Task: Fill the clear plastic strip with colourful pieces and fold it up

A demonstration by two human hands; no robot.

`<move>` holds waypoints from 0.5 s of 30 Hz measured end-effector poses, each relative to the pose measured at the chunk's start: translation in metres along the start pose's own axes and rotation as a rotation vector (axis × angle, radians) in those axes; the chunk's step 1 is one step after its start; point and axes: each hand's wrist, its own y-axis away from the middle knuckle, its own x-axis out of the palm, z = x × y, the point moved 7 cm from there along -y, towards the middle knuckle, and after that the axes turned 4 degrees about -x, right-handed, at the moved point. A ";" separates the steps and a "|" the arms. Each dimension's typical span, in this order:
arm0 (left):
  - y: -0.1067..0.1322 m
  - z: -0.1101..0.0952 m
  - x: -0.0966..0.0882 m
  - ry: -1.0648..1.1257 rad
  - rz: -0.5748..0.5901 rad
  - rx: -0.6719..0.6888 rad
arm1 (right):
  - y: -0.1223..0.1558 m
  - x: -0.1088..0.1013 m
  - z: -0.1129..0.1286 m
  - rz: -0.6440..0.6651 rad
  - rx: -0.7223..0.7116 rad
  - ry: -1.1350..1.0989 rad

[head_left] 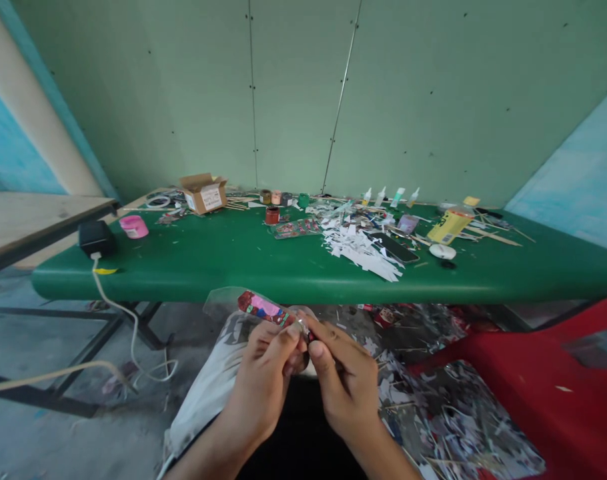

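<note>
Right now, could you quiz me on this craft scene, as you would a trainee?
1. True or false: both hands hold the red-and-pink patterned strip below the table edge.
2. What colour is the table top?
3. Which lies nearer the cardboard box: A, the pink tape roll, or B, the yellow packet?

Key: 1 true, the left hand and right hand pinch it together. 2 green. 3 A.

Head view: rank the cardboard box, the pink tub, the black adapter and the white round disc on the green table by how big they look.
1. cardboard box
2. black adapter
3. pink tub
4. white round disc

The adapter and tub look close in size, and the box sits farther back, so true sizes may differ.
</note>
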 end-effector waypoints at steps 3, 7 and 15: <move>-0.004 0.003 0.000 0.009 0.024 -0.030 | 0.000 0.001 -0.003 0.001 0.023 -0.018; -0.009 0.007 -0.004 -0.044 0.023 -0.043 | 0.000 0.000 -0.008 0.004 0.106 -0.057; -0.003 -0.002 0.000 -0.455 0.159 0.036 | -0.015 -0.010 -0.015 0.029 0.253 -0.195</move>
